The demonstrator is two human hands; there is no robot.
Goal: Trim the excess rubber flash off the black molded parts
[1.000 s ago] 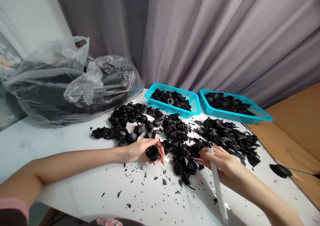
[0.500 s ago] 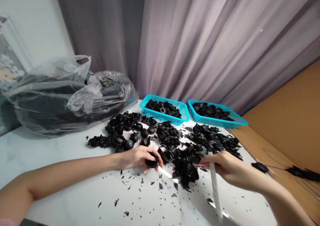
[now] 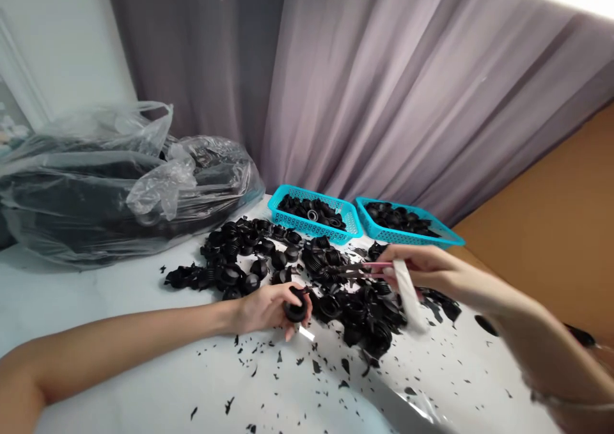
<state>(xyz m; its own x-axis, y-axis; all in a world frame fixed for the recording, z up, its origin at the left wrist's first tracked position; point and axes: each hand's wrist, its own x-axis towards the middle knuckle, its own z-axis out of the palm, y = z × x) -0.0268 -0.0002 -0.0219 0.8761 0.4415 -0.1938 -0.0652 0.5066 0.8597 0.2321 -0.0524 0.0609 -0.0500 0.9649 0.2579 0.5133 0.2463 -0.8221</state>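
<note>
My left hand [image 3: 268, 309] is closed around a black, round rubber part [image 3: 295, 307] with a ring-like rim, held just above the table's front area. A short, shiny, light strip shows below its fingers. In my right hand [image 3: 422, 268] is a pair of pink tweezers [image 3: 369, 266], their dark prongs pointing left over the heap of black ribbed rubber parts [image 3: 330, 258]. Whether the prongs touch any part I cannot tell. A white strip [image 3: 410, 296] hangs down from the right hand, slightly blurred.
Two blue baskets, the left basket [image 3: 314, 229] and the right basket [image 3: 407, 234], hold black parts at the back. A large clear plastic bag [image 3: 119, 191] of dark contents stands left. Black scraps [image 3: 315, 366] litter the white table [image 3: 158, 376]. Grey curtains [image 3: 345, 89] hang behind.
My right hand has risen and moved away from me with the tweezers, which now point over the heap. The left hand still holds the black part, now tilted differently. The view has shifted slightly.
</note>
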